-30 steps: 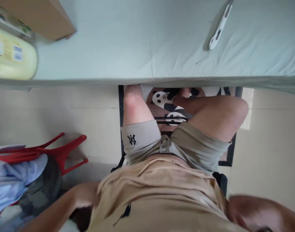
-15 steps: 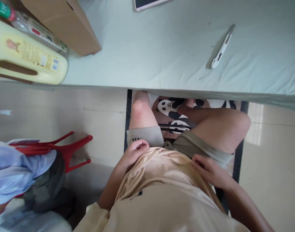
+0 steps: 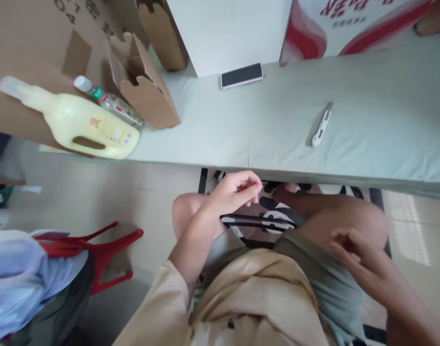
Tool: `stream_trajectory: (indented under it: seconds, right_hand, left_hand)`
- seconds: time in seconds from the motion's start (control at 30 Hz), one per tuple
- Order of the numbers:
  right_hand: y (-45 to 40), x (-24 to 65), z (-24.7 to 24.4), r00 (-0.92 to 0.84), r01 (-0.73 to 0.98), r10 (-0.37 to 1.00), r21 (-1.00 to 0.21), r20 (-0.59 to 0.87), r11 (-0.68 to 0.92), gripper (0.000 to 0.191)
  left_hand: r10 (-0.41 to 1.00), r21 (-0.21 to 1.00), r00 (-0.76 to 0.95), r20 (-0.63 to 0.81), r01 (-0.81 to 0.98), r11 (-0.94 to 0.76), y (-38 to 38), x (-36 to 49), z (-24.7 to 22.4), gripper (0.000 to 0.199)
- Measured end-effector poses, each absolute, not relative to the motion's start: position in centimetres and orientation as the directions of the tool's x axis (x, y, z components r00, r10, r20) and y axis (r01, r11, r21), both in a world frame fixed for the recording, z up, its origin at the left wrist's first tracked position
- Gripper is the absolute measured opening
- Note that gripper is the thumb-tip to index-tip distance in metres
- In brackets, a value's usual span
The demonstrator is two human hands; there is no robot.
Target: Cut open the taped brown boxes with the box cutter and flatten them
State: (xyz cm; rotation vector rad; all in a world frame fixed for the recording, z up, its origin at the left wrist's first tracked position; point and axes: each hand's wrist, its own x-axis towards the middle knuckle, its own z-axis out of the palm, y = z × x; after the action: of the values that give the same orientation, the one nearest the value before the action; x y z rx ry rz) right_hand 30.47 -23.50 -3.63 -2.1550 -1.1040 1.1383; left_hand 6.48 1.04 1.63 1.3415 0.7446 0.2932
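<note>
My left hand (image 3: pixel 236 192) is raised over my lap just short of the table edge, fingers curled and fingertips pressed together; anything between them is too small to make out. Above my thigh at the right, my right hand (image 3: pixel 357 254) has loosely curled fingers, slightly blurred, with a gap between thumb and fingers and nothing visible in it. A white utility knife (image 3: pixel 322 126) lies on the green-covered table (image 3: pixel 277 125), away from both hands. Farther back, a phone-like dark-topped object (image 3: pixel 242 76) rests by a white box (image 3: pixel 234 33).
At the table's left stand a yellow jug (image 3: pixel 93 127), a clear bottle (image 3: pixel 115 105) and an open cardboard carton (image 3: pixel 148 89). A red and white box (image 3: pixel 342 29) is at the back. Another person (image 3: pixel 32 278) sits at lower left on a red stool (image 3: pixel 104 250).
My left hand has left the shirt hem and risen forward toward the table edge. My right hand has let go of the shirt and moved right. The view has shifted, showing more of the table's back.
</note>
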Motion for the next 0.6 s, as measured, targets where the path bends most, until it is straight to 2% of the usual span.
stream_trajectory:
  seconds: [0.13,0.27,0.37,0.43,0.5,0.57,0.6]
  right_hand:
    - [-22.1,28.8,-6.3,0.252,0.416,0.807,-0.693,-0.535,-0.589,0.040]
    - [-17.3,25.5,-5.7,0.117,0.475,0.810,-0.684,-0.575,-0.554,0.037]
    - [-12.4,21.3,-4.2,-0.041,0.494,0.834,-0.737,-0.550,-0.461,0.032]
    - [-9.5,17.9,-3.2,-0.214,0.437,0.854,-0.828,-0.474,-0.350,0.029]
    - [-7.3,14.4,-2.5,-0.517,0.281,0.793,-0.939,-0.322,-0.198,0.028]
    - [-5.6,11.2,-1.9,-0.803,0.073,0.584,-0.993,-0.116,-0.097,0.027]
    - [-5.1,9.8,-1.6,-0.869,0.009,0.492,-0.997,-0.047,-0.080,0.026]
  left_hand:
    - [0.590,0.954,0.751,-0.296,0.197,0.227,6.5,8.3,-1.7,0.017]
    - [0.544,0.948,0.776,-0.318,0.272,0.166,11.0,6.8,-3.2,0.014]
    - [0.608,0.924,0.699,-0.377,0.242,0.295,13.2,4.7,-4.4,0.015]
    - [0.652,0.900,0.629,-0.424,0.214,0.379,14.1,3.1,-5.0,0.014]
    - [0.685,0.891,0.587,-0.433,0.162,0.424,14.7,1.7,-5.2,0.013]
    - [0.737,0.898,0.547,-0.397,0.066,0.435,15.0,0.6,-5.1,0.012]
    - [0.768,0.903,0.519,-0.375,0.017,0.430,15.1,0.2,-5.0,0.013]
